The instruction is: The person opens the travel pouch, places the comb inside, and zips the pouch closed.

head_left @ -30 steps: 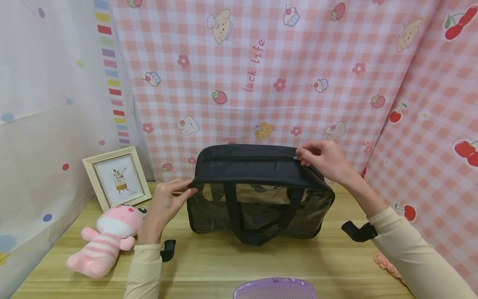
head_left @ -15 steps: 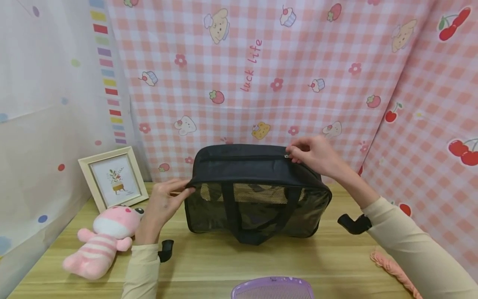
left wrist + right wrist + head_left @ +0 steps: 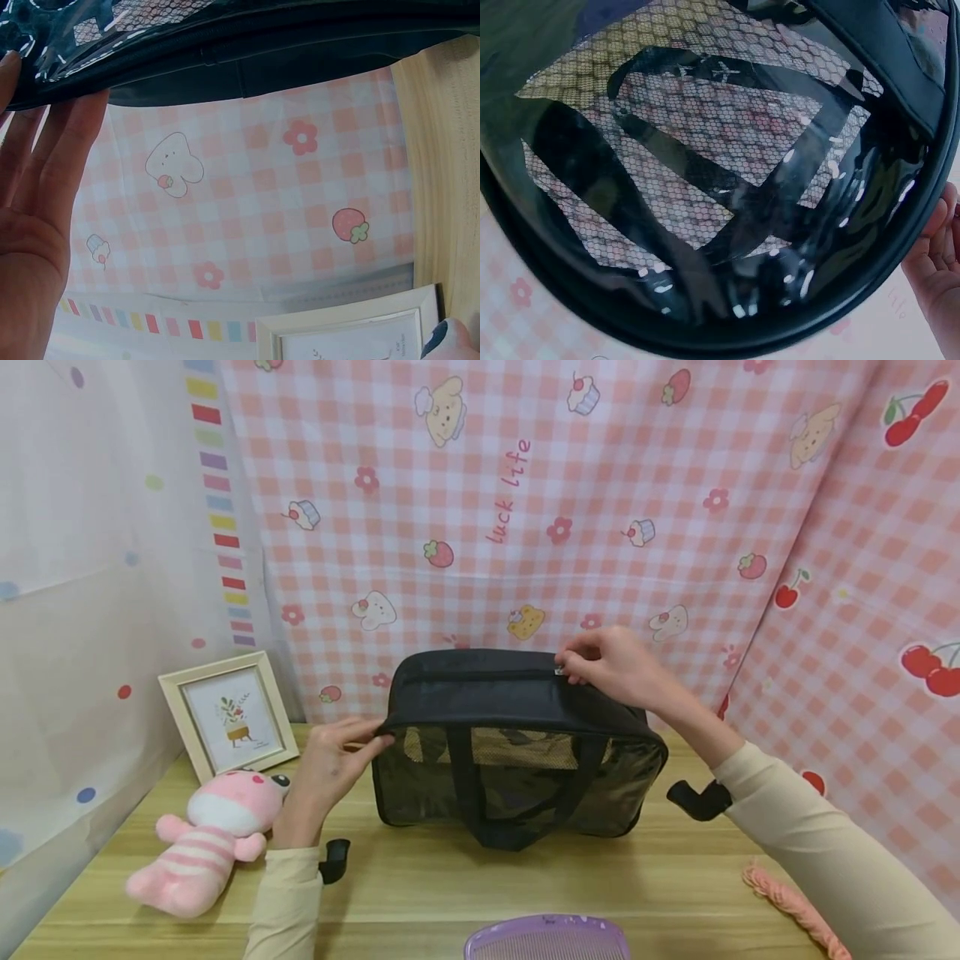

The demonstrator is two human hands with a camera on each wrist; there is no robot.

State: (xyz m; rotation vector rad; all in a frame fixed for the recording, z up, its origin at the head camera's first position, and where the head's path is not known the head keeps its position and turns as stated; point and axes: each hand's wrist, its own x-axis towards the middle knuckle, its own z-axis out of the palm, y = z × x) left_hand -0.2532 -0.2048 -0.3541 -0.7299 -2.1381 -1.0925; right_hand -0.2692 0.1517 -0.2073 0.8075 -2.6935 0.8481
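Observation:
A black bag (image 3: 517,702) with a clear front panel stands upright on the wooden table in the head view, its strap handle (image 3: 510,835) hanging down in front. At its upper left corner my left hand (image 3: 333,768) pinches the edge between thumb and fingers; the left wrist view shows the fingers (image 3: 64,157) right at the bag's dark seam. My right hand (image 3: 615,668) pinches the small metal zipper pull (image 3: 559,671) on top, right of the middle. From the right wrist, the bag's clear end panel (image 3: 705,165) fills most of the view, with that hand partly hidden behind its rim.
A pink plush toy (image 3: 206,843) lies left of my left forearm, before a picture frame (image 3: 228,718). Near the front edge is a purple comb (image 3: 547,939). A twisted peach cord (image 3: 795,906) lies at right. Checked cloth (image 3: 487,527) hangs behind the bag.
My right hand has moved left along the bag's top, carrying the zipper pull with it. The left hand keeps its hold on the corner, and the bag stays in place.

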